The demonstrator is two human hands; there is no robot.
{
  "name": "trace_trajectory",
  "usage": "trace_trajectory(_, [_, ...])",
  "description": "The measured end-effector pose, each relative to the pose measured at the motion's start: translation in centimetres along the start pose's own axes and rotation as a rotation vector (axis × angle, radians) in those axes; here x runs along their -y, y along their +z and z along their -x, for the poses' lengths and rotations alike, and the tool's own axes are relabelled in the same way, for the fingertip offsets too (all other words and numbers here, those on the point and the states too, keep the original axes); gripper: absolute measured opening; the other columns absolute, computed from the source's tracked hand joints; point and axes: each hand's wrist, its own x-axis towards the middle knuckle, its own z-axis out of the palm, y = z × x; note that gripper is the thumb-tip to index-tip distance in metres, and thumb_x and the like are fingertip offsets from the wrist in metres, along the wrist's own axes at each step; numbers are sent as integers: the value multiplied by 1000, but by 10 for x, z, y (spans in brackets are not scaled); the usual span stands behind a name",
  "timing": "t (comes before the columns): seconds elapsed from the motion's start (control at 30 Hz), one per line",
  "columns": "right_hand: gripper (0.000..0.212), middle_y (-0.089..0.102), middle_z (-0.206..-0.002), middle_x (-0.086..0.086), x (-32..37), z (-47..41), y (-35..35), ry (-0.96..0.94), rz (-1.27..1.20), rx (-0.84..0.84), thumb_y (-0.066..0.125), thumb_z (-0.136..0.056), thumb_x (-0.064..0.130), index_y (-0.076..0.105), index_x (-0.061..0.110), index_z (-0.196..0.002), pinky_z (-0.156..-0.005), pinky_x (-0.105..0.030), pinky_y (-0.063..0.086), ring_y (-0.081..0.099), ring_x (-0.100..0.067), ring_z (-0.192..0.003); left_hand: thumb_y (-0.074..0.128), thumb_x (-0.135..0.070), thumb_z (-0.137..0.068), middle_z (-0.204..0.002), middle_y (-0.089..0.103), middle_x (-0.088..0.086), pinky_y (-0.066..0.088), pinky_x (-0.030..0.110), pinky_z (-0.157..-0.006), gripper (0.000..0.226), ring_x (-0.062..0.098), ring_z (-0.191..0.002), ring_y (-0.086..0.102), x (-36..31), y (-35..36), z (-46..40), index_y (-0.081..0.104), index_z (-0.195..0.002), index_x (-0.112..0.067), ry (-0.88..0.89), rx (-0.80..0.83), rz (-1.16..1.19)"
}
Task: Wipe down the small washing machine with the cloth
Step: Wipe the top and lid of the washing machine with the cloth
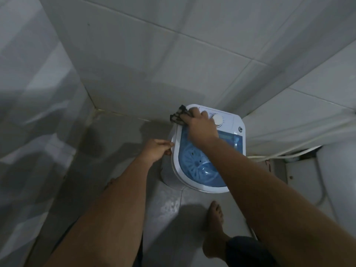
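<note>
Pressing the cloth (178, 115) against the top of the small washing machine (209, 149), my right hand (201, 130) lies palm down at the far left corner of the white top panel. Its grip is closed over the cloth: the fingers curl down onto the dark, patterned fabric, part of which sticks out beyond the fingertips and over the machine's edge. The white dial (218, 119) sits just beside this hand, to its right, on the control panel. My forearm crosses above the translucent blue lid (198, 166), through which the ribbed wash plate shows.

My left hand (158, 151) is at the machine's left side, its fingertips (170, 144) touching the white rim. This grip is loosely curled and has hold of the rim's edge only; how firmly, I cannot tell.

The machine stands on the grey tiled floor (119, 151) in a corner, close to the tiled wall (154, 64) behind it. A white hose (289, 153) runs along the wall base to its right, and a white fixture (337, 180) occupies the right edge of view. My bare right foot (214, 224) stands on the floor just in front of the machine.
</note>
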Motion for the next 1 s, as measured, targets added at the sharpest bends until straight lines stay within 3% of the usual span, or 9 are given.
trace_trajectory(0.17, [68,46,-142,-11,2,83,24,-187,-36,-10,64,-79,14,48,27,-144,-87,-51,50,50,-37,-113,63,4,-90,-42,63,-12,44,8,-42,26,-3,-38,58,-3,3,4,65,-115,8,9,12,-1])
trace_trajectory(0.27, [57,50,-138,-10,-7,121,33,-350,-46,-8,63,-87,24,51,28,-143,-83,-50,52,54,-33,-107,67,-2,-88,-47,66,-12,44,9,-43,25,-3,-40,59,-2,0,2,69,-112,8,-1,15,-9])
trace_trajectory(0.4, [44,50,-139,-9,-32,111,15,-572,-159,34,47,-96,33,53,33,-140,-92,-43,52,53,-29,-116,66,-2,-89,-44,64,-10,43,10,-41,19,-2,-37,57,-3,1,4,71,-105,8,-10,-2,-23])
trace_trajectory(0.53, [49,49,-137,-12,-42,29,-5,-182,-251,-149,58,-92,17,57,29,-139,-86,-51,54,52,-37,-111,65,-1,-90,-42,63,-9,43,10,-40,8,-1,-36,57,-7,3,9,70,-85,-6,-23,9,14])
trace_trajectory(0.67, [57,43,-137,-9,-23,3,-7,-49,-61,-15,61,-86,17,52,32,-141,-86,-48,51,48,-38,-113,72,-14,-87,-57,70,-3,45,20,-55,3,2,-44,63,-6,0,11,73,-86,-12,-65,18,44])
trace_trajectory(0.77, [63,46,-140,-10,-12,48,11,-218,-53,-47,61,-82,13,52,31,-141,-88,-50,50,49,-37,-113,69,-13,-89,-54,69,-6,41,22,-61,7,4,-46,64,-5,-1,7,73,-83,-15,-91,26,35])
trace_trajectory(0.83, [53,49,-140,-10,-8,88,22,-376,-105,-31,60,-88,22,55,33,-140,-87,-52,51,52,-35,-114,67,-7,-89,-52,68,-4,44,22,-58,11,12,-50,62,-5,0,5,72,-82,-14,-83,24,38])
trace_trajectory(0.93, [43,49,-140,-8,-20,120,20,-665,-183,104,56,-96,30,56,35,-139,-90,-49,52,53,-31,-115,70,-12,-88,-71,70,9,48,27,-67,8,20,-63,62,-7,-1,9,74,-93,-7,-79,26,62])
trace_trajectory(1.0, [43,50,-139,-7,-33,107,9,-657,-282,88,55,-96,29,56,33,-139,-96,-44,51,52,-28,-119,70,-13,-88,-82,70,15,49,30,-74,18,23,-71,64,-8,0,9,74,-102,-2,-92,46,51])
